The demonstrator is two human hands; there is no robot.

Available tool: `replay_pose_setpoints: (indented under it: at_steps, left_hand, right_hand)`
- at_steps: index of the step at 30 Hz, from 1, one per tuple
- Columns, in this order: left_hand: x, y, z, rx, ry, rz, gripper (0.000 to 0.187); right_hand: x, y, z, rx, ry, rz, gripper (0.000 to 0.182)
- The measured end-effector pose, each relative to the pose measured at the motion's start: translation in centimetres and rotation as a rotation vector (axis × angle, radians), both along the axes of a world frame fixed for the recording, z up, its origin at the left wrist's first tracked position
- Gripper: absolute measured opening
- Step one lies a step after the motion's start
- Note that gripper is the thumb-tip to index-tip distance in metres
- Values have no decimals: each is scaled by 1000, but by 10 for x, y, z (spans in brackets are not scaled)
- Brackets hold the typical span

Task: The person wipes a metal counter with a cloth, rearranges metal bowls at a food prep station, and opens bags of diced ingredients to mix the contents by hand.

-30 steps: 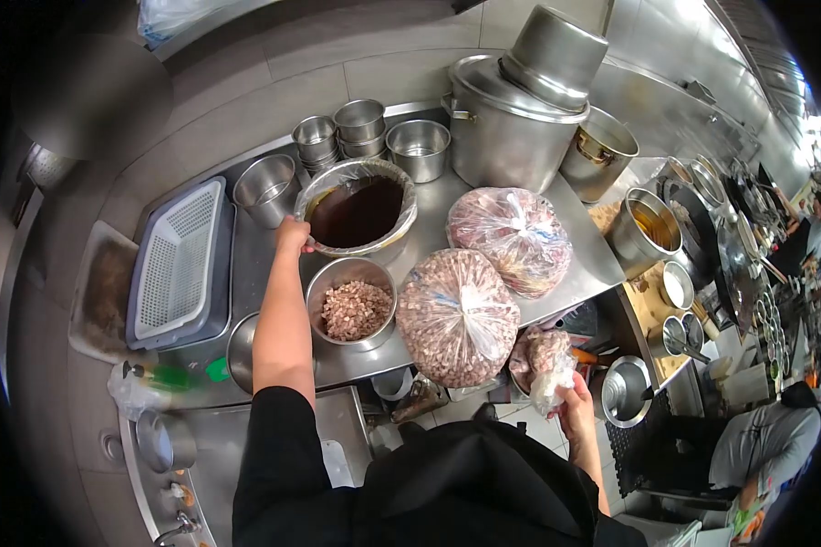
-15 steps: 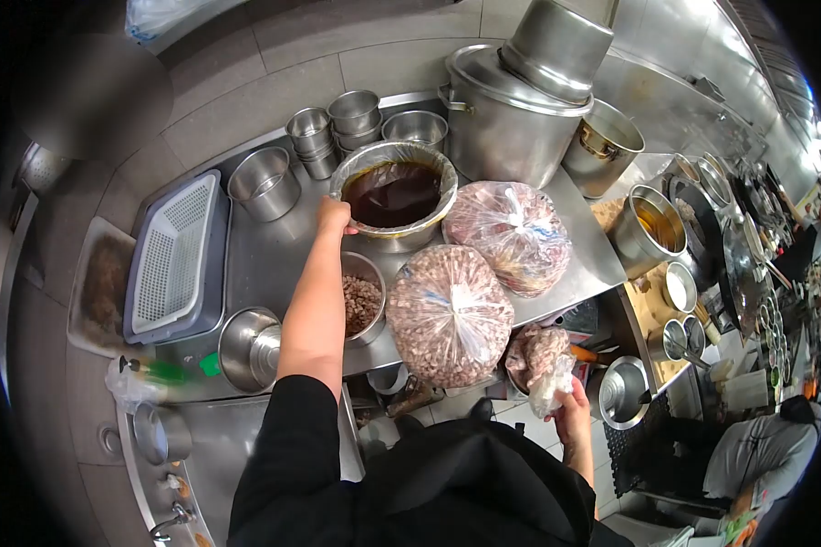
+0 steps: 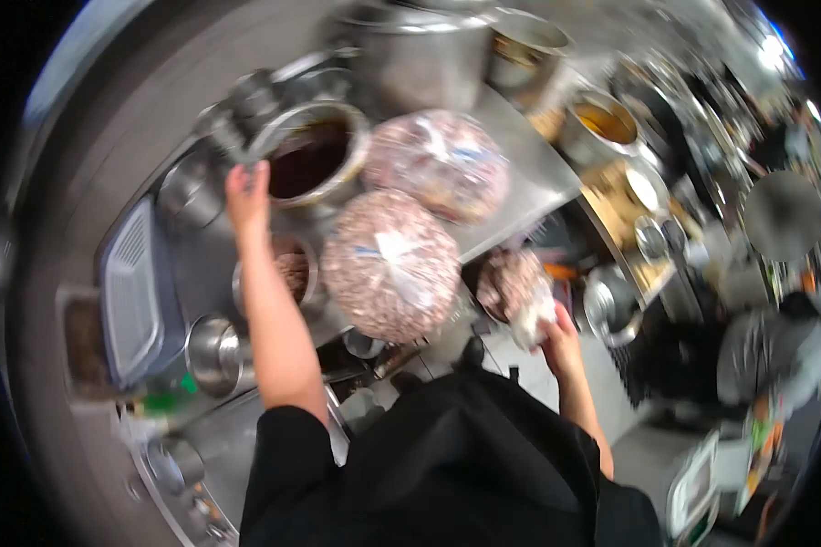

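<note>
My left hand is at the left side of a lined metal pot of dark brown liquid. Its fingers point up and apart, holding nothing; blur hides whether they touch the rim. Low on the right, my right hand grips the gathered neck of a clear plastic bag of chopped meat. Two larger tied bags sit by the pot: one of pale pink pieces, and a flatter bag behind it. Beside my left forearm, a metal bowl with reddish-brown pieces is partly covered.
A grey-blue tub with a white basket stands at the left. Tall steel pots line the back of the steel counter. A pot of orange-brown liquid is at the right. Another person in a grey shirt is far right.
The view has swung to the right, so the counter appears further left and is blurred. My left hand's fingers have loosened at the pot's rim. My right hand still holds the bag.
</note>
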State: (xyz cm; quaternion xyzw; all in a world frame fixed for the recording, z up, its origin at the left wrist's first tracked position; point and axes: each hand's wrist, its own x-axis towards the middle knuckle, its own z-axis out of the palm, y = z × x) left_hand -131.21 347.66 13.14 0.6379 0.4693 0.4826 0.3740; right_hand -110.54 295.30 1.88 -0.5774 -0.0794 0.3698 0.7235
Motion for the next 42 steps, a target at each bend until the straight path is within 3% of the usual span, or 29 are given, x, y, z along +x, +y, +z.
replay_pose_setpoints:
  at_steps: [3, 5, 7, 8, 10, 12, 14, 15, 20, 23, 28, 32, 35, 39, 42]
  left_hand:
    - [43, -135, 44, -96, -240, -563, 54]
    - [76, -196, 13, -97, -205, -1068, 69]
    - [101, -282, 0, -149, 69, -1420, 82]
    - [114, -312, -18, -29, 177, -1579, 94]
    - [132, -370, -31, 156, 249, -1749, 101]
    - [153, -415, -53, 580, 217, -1798, 101]
    - [165, -453, -66, 527, 298, -1896, 96]
    - [168, -470, -69, 532, 292, -1915, 85]
    - [195, -553, -87, 695, 242, -2070, 66]
    - [216, -612, -106, 743, 318, -2240, 59]
    - [249, -745, -126, 802, 334, -2447, 56]
    - [256, -858, -122, 850, 534, -2556, 60]
    - [260, -935, -107, 744, 598, -2768, 67]
    - [271, -1030, -138, 640, 492, -3024, 65]
    - [273, -1103, -148, 694, 519, -3062, 64]
  right_hand:
    - [-3, -12, 6, 2, -49, -100, 62]
    - [-7, -24, 16, -34, -58, -140, 72]
    - [-16, -39, 28, -14, -83, -187, 71]
    - [-20, -48, 5, 21, -17, -257, 64]
    - [-36, -68, 13, 45, 84, -325, 51]
    - [-45, -92, 8, 215, 163, -333, 36]
    - [-50, -123, 5, 179, 175, -322, 30]
    - [-54, -139, 1, 200, 186, -352, 29]
    - [-65, -217, -18, 197, 230, -492, 32]
    - [-71, -260, -32, 18, 191, -647, 30]
    - [-80, -380, -49, 61, 194, -851, 32]
    - [-91, -476, -61, 27, 175, -1015, 30]
    - [-106, -540, -66, 31, 192, -1152, 30]
    - [-135, -603, -62, -16, 195, -1340, 36]
    - [-159, -641, -76, -73, 188, -1519, 37]
